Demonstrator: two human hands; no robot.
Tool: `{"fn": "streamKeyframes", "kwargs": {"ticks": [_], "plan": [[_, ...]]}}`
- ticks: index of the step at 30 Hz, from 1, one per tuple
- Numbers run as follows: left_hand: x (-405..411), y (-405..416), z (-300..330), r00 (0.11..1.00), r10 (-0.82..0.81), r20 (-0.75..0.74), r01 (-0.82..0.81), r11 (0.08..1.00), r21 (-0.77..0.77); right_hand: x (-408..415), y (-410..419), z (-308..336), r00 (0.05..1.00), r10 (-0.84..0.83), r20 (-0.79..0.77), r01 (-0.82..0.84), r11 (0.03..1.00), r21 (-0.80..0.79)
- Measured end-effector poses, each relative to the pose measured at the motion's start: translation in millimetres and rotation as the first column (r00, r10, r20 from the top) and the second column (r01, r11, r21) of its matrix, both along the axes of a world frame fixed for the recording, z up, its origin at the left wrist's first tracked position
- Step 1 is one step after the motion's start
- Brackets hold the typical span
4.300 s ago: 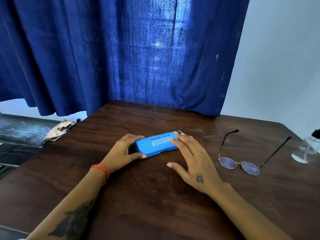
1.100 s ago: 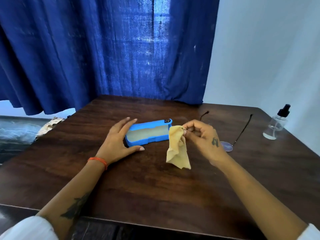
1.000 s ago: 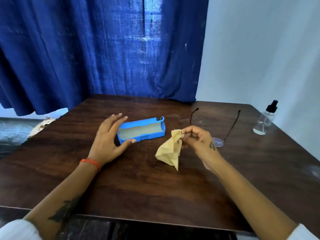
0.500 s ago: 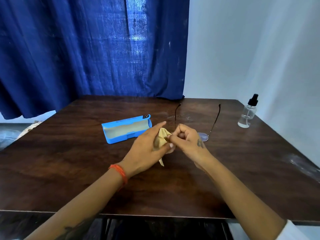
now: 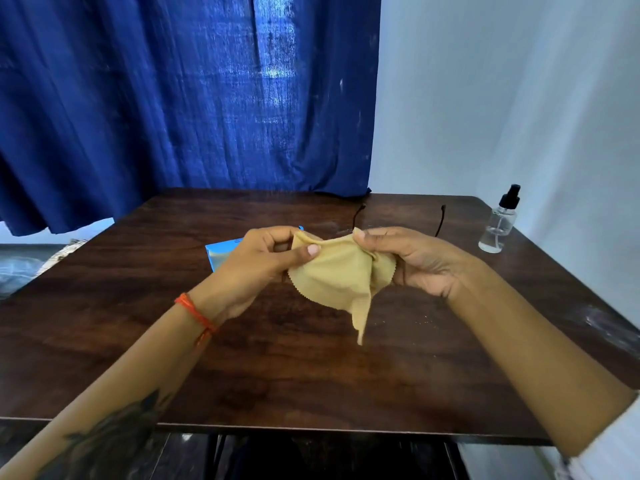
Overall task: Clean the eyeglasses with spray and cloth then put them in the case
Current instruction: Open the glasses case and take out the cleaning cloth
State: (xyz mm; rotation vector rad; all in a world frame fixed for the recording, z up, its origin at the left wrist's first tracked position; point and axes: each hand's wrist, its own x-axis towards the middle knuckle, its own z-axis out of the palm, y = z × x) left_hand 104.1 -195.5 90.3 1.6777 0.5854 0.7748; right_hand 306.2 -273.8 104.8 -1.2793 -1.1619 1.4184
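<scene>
Yellow cloth (image 5: 341,271) aloft; blue case (image 5: 221,252), eyeglasses (image 5: 441,220), spray bottle (image 5: 498,225) tabled.

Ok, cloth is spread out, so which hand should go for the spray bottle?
Right, probably. The spray bottle stands at the table's far right edge, on the right hand's side. The left hand would have to cross over, and can keep holding the cloth.

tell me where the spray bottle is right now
In the head view the spray bottle stands upright near the table's far right corner, right of the eyeglasses, untouched by either hand.
</scene>
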Motion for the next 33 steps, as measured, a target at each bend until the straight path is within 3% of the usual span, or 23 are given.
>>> {"fn": "streamKeyframes", "kwargs": {"ticks": [4, 7, 10, 12, 15, 17, 20, 24, 27, 29, 31, 33], "plan": [[-5.7, 7.7, 5.6, 0.998, 0.059, -0.016, -0.059, 0.997, 0.040, 2.1, 5.2, 2.3, 0.997, -0.051, -0.062, 0.054, 0.998, 0.038], [-4.5, 12.5, 14.0, 0.997, 0.068, -0.043, -0.060, 0.984, 0.167, 4.8, 12.7, 4.0, 0.982, -0.182, -0.055, 0.185, 0.981, 0.060], [-2.6, 17.3, 25.9, 0.991, 0.123, -0.051, -0.102, 0.949, 0.297, 1.4, 16.3, 11.4, 0.965, -0.229, 0.129, 0.201, 0.959, 0.201], [-4.5, 19.5, 32.4, 0.990, 0.118, -0.074, -0.087, 0.938, 0.336, 1.5, 16.6, 19.5, 0.969, -0.113, 0.221, 0.069, 0.978, 0.196], [-5.8, 19.8, 33.2, 0.992, -0.034, -0.121, 0.061, 0.971, 0.231, 0.1, 14.2, 28.6, 0.970, 0.159, 0.182, -0.164, 0.986, 0.008], [-5.0, 20.0, 29.0, 0.990, -0.077, -0.115, 0.090, 0.990, 0.111, -1.3, 13.2, 29.6, 0.976, 0.209, 0.065, -0.205, 0.977, -0.066], [-6.2, 22.2, 21.4, 0.995, -0.083, -0.064, 0.080, 0.996, -0.036, 1.0, 13.8, 24.1, 0.990, 0.125, -0.061, -0.130, 0.987, -0.090], [-11.0, 25.6, 14.5, 0.993, -0.076, -0.094, 0.072, 0.997, -0.040, -2.6, 16.5, 19.1, 0.990, -0.043, -0.138, 0.027, 0.993, -0.115], [-10.9, 27.7, 17.1, 0.998, 0.033, -0.046, -0.028, 0.994, 0.105, -11.4, 18.7, 17.4, 0.979, -0.203, 0.005, 0.201, 0.970, 0.136], [-11.9, 27.2, 22.0, 0.992, 0.109, 0.057, -0.120, 0.955, 0.271, -15.3, 17.3, 17.6, 0.915, -0.385, 0.119, 0.312, 0.865, 0.394], [-14.7, 24.9, 24.0, 0.986, 0.135, 0.094, -0.161, 0.903, 0.398, -16.8, 10.4, 17.7, 0.843, -0.505, 0.186, 0.324, 0.752, 0.574], [-21.2, 21.4, 16.8, 0.988, 0.145, 0.045, -0.147, 0.843, 0.517, -16.2, -0.5, 11.9, 0.833, -0.499, 0.239, 0.275, 0.749, 0.603]]}}
